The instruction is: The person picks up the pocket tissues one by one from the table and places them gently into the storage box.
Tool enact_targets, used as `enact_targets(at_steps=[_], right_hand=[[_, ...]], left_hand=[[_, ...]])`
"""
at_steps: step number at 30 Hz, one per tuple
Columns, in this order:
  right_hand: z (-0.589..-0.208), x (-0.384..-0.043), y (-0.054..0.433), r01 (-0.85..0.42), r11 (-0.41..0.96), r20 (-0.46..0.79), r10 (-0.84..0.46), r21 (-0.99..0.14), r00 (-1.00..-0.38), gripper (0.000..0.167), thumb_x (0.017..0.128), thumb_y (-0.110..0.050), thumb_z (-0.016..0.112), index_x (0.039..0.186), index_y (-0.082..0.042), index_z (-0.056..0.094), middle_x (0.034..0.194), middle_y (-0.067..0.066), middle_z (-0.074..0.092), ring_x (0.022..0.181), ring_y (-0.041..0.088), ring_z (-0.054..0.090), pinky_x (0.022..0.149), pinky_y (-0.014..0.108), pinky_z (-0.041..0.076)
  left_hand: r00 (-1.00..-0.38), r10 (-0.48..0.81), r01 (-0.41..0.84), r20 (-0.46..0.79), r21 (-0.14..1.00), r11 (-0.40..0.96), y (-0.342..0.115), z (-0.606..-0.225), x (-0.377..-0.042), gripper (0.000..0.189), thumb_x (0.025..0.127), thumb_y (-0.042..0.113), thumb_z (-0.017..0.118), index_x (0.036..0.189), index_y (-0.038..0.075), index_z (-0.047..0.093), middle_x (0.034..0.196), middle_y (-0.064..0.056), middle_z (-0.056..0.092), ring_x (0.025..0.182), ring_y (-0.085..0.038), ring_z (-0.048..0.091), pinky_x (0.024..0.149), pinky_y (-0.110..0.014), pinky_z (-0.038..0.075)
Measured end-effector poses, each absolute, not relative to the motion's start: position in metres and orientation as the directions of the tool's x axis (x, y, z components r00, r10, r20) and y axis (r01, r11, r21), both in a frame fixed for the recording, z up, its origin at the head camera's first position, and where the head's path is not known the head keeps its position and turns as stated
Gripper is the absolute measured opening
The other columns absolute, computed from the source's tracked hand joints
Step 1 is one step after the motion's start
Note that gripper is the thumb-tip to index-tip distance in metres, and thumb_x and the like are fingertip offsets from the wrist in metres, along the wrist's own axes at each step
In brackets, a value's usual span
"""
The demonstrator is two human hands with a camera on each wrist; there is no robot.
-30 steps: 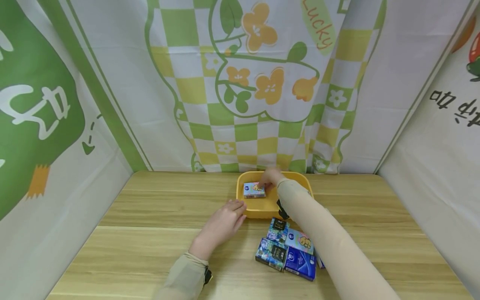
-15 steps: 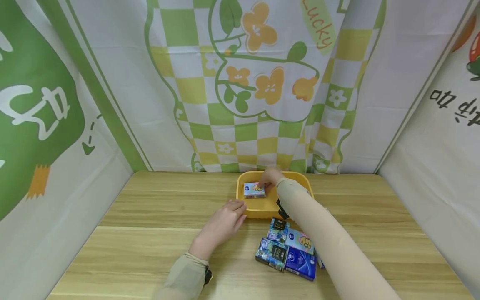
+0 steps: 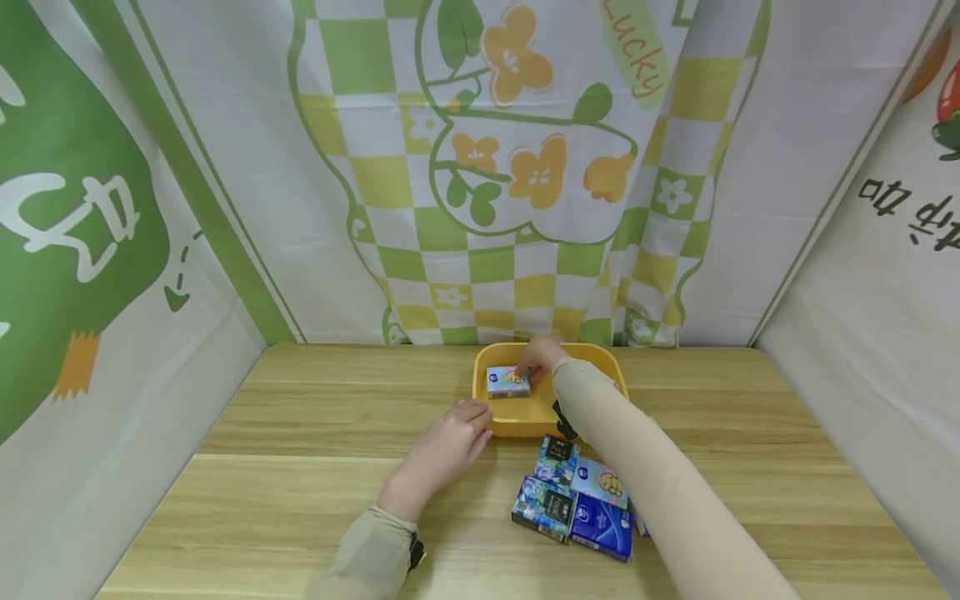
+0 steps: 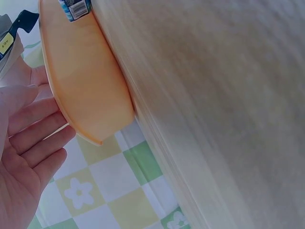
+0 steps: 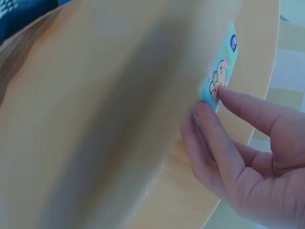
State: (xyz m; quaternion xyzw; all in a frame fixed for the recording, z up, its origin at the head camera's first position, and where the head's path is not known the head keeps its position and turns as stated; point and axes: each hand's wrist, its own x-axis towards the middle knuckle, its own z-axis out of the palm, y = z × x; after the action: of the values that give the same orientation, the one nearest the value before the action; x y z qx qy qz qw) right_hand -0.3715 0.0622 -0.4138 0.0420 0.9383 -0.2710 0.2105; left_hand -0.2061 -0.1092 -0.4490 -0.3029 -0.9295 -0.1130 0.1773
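Inside a yellow plastic basket [image 3: 517, 428], toward its left end, lies a light-blue tissue pack [image 3: 504, 381] printed with a cartoon bear. My right hand [image 3: 542, 354] reaches over the basket and pinches the pack's right end. In the right wrist view the thumb presses on the printed face of the tissue pack [image 5: 230, 52], with the index fingertip at its edge; the basket wall hides part of it. My left hand [image 3: 447, 437] touches the basket's front left corner. The left wrist view shows the fingers of that hand [image 4: 33, 138] extended along the basket rim.
Several tissue packs lie in front of the basket: two with dark floral prints [image 3: 557, 460] [image 3: 543, 507], a light-blue bear one [image 3: 598, 483] and a dark blue one [image 3: 602, 527]. The right forearm partly covers another. A patterned curtain [image 3: 495, 275] hangs behind the wooden table [image 3: 322, 417].
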Motion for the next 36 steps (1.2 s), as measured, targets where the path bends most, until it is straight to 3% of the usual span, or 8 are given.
enact_targets(at_steps=[3,7,11,16,20,23,26,36], right_hand=[[-0.42,-0.378,0.062,0.214,0.852,-0.436,-0.019,-0.478,-0.9,0.028,0.081,-0.015,0.075,0.097,0.007,0.068,0.071,0.008,0.072,0.07,0.017,0.072,0.082,0.028,0.059],[-0.457,-0.414,0.067,0.208,0.825,-0.45,-0.062,-0.525,-0.891,0.025,0.076,-0.014,0.078,0.089,0.005,0.067,0.071,0.011,0.07,0.058,0.017,0.069,0.059,0.027,0.06],[-0.473,-0.429,0.07,0.223,0.8,-0.466,-0.079,-0.557,-0.881,0.025,0.074,-0.009,0.079,0.089,0.006,0.066,0.082,0.016,0.068,0.06,0.02,0.07,0.057,0.028,0.06],[-0.426,-0.381,0.062,0.239,0.813,-0.456,-0.036,-0.531,-0.889,0.024,0.082,-0.004,0.07,0.102,0.009,0.065,0.099,0.02,0.069,0.082,0.025,0.072,0.078,0.03,0.06],[-0.42,-0.377,0.065,0.236,0.821,-0.448,-0.027,-0.52,-0.894,0.018,0.08,-0.008,0.073,0.087,0.007,0.067,0.083,0.015,0.073,0.073,0.022,0.073,0.108,0.032,0.043],[-0.417,-0.375,0.067,0.224,0.825,-0.435,-0.03,-0.519,-0.9,0.021,0.08,-0.011,0.072,0.089,0.007,0.066,0.084,0.016,0.073,0.073,0.023,0.073,0.106,0.033,0.045],[-0.404,-0.363,0.07,0.217,0.82,-0.431,-0.04,-0.53,-0.902,0.031,0.086,-0.014,0.067,0.108,0.007,0.063,0.107,0.022,0.068,0.093,0.03,0.07,0.083,0.036,0.059],[-0.382,-0.352,0.082,0.138,0.846,-0.398,-0.094,-0.516,-0.913,0.032,0.087,-0.023,0.066,0.107,0.003,0.065,0.102,0.018,0.07,0.092,0.029,0.069,0.081,0.034,0.059]], left_hand=[[-0.753,0.523,0.604,0.4,0.103,0.791,-0.109,-0.45,-0.206,0.032,0.094,0.02,0.059,0.12,0.001,0.064,0.124,-0.013,0.063,0.118,-0.026,0.059,0.107,-0.041,0.043],[-0.75,0.526,0.609,0.402,0.108,0.786,-0.108,-0.45,-0.207,0.033,0.094,0.019,0.058,0.12,0.001,0.064,0.124,-0.014,0.063,0.118,-0.027,0.058,0.108,-0.041,0.043],[-0.746,0.53,0.616,0.403,0.114,0.78,-0.108,-0.451,-0.208,0.033,0.094,0.019,0.058,0.12,-0.001,0.064,0.124,-0.015,0.063,0.118,-0.028,0.058,0.107,-0.043,0.044],[-0.748,0.529,0.616,0.4,0.122,0.778,-0.107,-0.451,-0.208,0.033,0.094,0.019,0.058,0.12,-0.001,0.064,0.124,-0.015,0.063,0.118,-0.028,0.058,0.107,-0.043,0.043],[-0.751,0.529,0.614,0.395,0.125,0.779,-0.107,-0.45,-0.208,0.033,0.094,0.019,0.058,0.12,-0.001,0.063,0.125,-0.015,0.063,0.119,-0.028,0.058,0.108,-0.042,0.043],[-0.753,0.527,0.611,0.393,0.12,0.783,-0.106,-0.45,-0.207,0.033,0.094,0.019,0.058,0.12,0.0,0.064,0.125,-0.014,0.063,0.119,-0.026,0.058,0.108,-0.041,0.043],[-0.753,0.525,0.609,0.395,0.117,0.785,-0.106,-0.451,-0.208,0.033,0.094,0.019,0.059,0.12,0.001,0.064,0.125,-0.014,0.063,0.119,-0.026,0.058,0.108,-0.04,0.043],[-0.74,0.525,0.618,0.419,0.117,0.777,-0.109,-0.451,-0.208,0.032,0.092,0.018,0.061,0.119,0.0,0.064,0.123,-0.015,0.063,0.117,-0.028,0.059,0.106,-0.043,0.045]])
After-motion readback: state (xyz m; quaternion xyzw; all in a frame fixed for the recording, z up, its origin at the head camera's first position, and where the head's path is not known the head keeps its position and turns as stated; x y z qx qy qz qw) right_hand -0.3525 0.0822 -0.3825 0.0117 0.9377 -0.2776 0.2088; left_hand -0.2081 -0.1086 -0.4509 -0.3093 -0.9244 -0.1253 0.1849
